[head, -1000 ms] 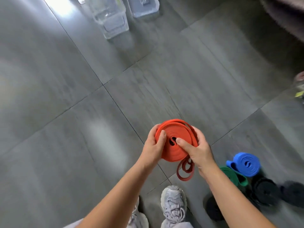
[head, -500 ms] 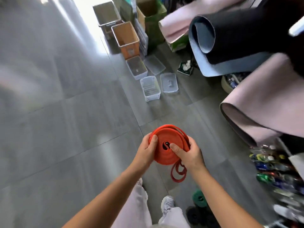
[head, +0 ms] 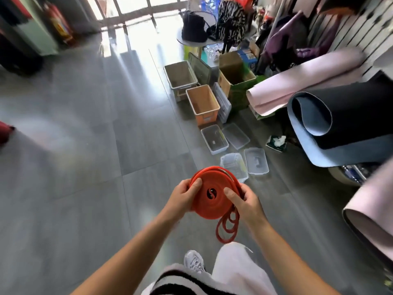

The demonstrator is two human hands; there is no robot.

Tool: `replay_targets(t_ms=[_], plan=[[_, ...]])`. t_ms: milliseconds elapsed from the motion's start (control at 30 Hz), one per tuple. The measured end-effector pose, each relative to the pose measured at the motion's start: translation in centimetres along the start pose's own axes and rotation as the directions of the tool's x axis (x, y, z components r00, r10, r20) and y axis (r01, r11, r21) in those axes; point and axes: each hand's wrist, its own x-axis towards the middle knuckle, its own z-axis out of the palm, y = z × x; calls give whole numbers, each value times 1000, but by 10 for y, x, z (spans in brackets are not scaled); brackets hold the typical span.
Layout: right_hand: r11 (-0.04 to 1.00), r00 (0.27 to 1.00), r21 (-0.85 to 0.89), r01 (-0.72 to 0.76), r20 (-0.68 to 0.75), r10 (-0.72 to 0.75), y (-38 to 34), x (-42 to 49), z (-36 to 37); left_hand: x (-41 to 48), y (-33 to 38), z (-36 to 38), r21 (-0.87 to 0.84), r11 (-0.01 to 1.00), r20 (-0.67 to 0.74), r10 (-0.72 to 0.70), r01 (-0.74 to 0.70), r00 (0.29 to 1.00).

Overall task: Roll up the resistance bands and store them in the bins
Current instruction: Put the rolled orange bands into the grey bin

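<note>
Coils of a red resistance band (head: 209,196) made a flat disc with a small hole at its middle, held in the air above the grey floor (head: 85,167) in front of the person's body. The left hand (head: 182,199) gripped the disc's left rim, thumb laid on the near face and fingers curled round behind it. The right hand (head: 246,201) gripped the right rim the same way, its thumb pressed flat on the face just right of the hole and its fingers wrapped behind the edge. An unrolled tail (head: 227,228) of the band hung in loose loops below the disc, under the right hand.

Beyond the disc, toward the right side of the floor, a small clear bin (head: 234,165) stood open with its lid (head: 256,161) lying just beside it on the right. Farther on stood a second clear bin (head: 214,140) with its own lid (head: 236,136) alongside, then an orange bin (head: 204,104) and a grey bin (head: 180,77) in a row, both open. A cardboard box (head: 236,77) stood to their right.

Along the floor's right edge lay rolled mats: a pink mat (head: 297,86) far back, a black and blue mat (head: 340,124) in front of it, and another pink roll (head: 370,209) nearest. A white shoe (head: 194,261) showed below the hands.
</note>
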Motion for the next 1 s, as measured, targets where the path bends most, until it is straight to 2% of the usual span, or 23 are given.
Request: replay_targets(t_ms=[167,333,633,800,1000], plan=[[999,999,40,-30,-14,30,-38,94,56,80,63,-55,-38,999,22,-26,27,999],[1000,1000,14,10,20,-10,-74,225,106,189,131,-108,-11,1000,-4,-26,26,1000],[996,995,-54,71,67,-67,-197,432,228,372,266,-226,-61,998,-63,19,-23,998],[996,997,-55,72,25,-70,-227,539,280,488,315,-282,-61,998,23,-24,25,999],[992,985,79,97,-153,-84,-259,668,355,630,400,-354,119,993,201,-9,-15,980]])
